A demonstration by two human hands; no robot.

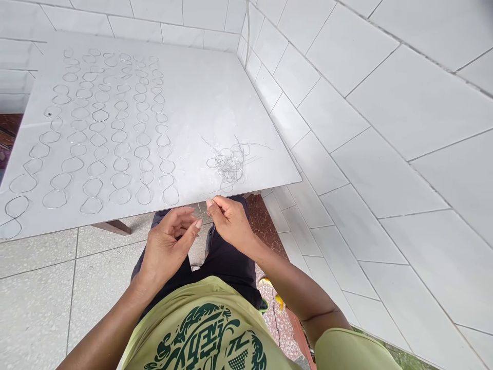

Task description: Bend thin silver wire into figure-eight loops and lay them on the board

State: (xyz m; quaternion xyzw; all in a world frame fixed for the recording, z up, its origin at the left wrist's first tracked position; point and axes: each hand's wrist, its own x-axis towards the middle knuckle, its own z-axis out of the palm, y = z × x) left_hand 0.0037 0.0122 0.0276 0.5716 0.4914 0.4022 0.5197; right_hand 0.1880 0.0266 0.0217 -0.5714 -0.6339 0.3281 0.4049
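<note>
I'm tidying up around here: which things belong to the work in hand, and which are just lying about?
Work in hand:
thin wire, pinched by the right hand, left hand close by
tangled wire pile
wire loops in rows
white tabletop

Seemingly just lying about:
small dark speck on the tabletop
yellow objects on the floor, unclear what

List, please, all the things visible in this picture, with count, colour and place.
Table: one, white top, ahead
Table leg: one visible, brown, beneath near edge
Wire loops: many, silver-grey, columns on table's left
Wire tangle: one, grey, table's near right
Thin wire: one, silvery, between hands
Tiled walls: two, white, far side and right
Cable: one, pale, far corner
Floor: one, pale speckled, lower left
Yellow items: two, unclear, low right
Trousers: one pair, dark, below table
Shirt: one, light green, bottom
Left hand: one, bare, near thin wire
Right hand: one, bare, pinching thin wire
</note>
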